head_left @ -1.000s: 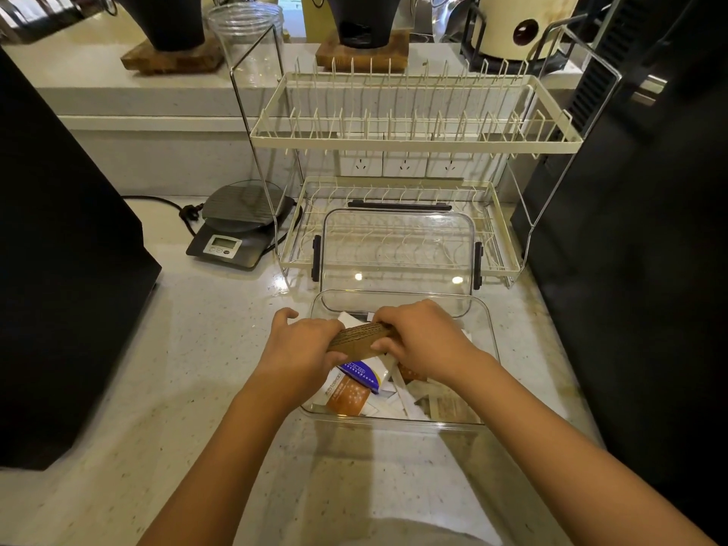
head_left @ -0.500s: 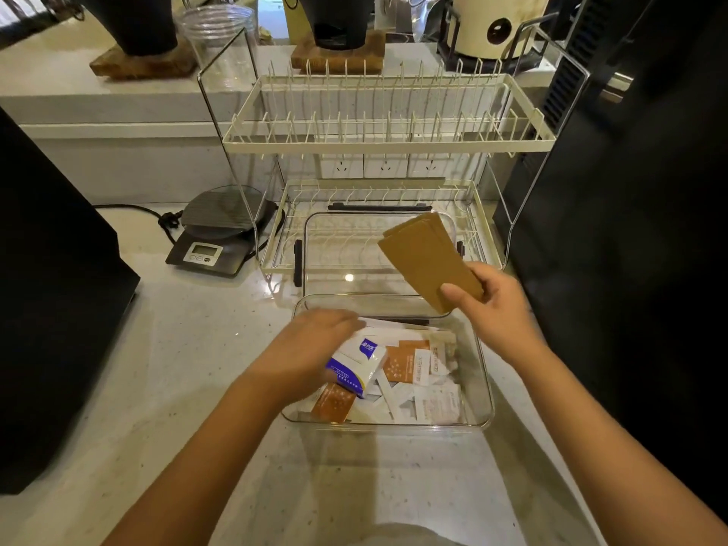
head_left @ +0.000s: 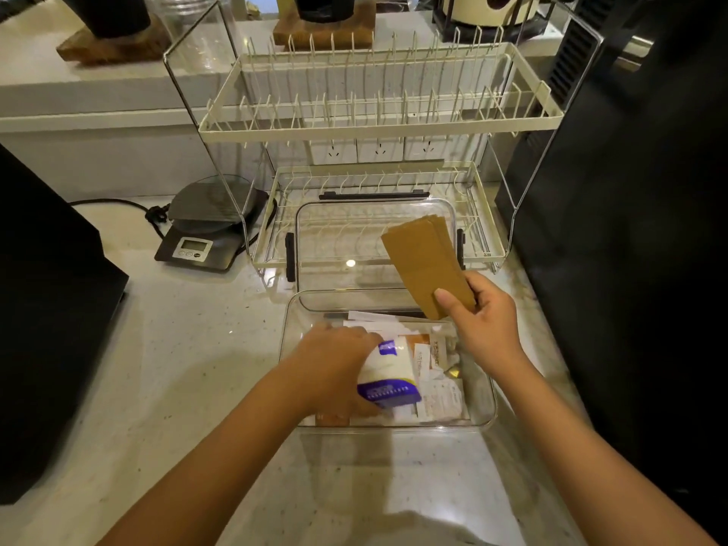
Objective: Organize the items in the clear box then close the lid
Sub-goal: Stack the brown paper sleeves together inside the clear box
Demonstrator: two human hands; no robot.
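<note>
**Sorting under way: brown packets up, tissue pack in hand**

We're mid-sort at the clear box [head_left: 482, 396], which sits on the countertop [head_left: 189, 372] near its front edge, open, its long axis running left to right across the view. The lid [head_left: 338, 238] stands propped upright just behind the box, leaning at the lower tier of the dish rack [head_left: 378, 124], so closing is a step not yet reached.

The right hand [head_left: 486, 325] pinches a stack of flat brown packets [head_left: 427, 262] by the bottom end, thumb pressed on the face. The stack hangs above the box's back right corner, clear of the contents, long axis tilted: upper end pointing up and slightly left toward the rack, lower end down toward the hand.

The left hand [head_left: 335, 368] is down inside the box on the left side, fingers curled round a white and purple tissue pack [head_left: 390, 376]. That pack lies with its long axis running front to back, purple end toward the front wall. To its right, loose white and orange sachets [head_left: 437, 388] lie scattered flat over the floor of the box, pointing every which way.

My read: this is the clearing-a-space stage. The next move likely calls for settling the tissue pack against the left wall, squaring the sachets together, then laying the brown stack flat in the gap, all low enough for the lid to seat.

A kitchen scale [head_left: 205, 230] sits at the back left.
</note>
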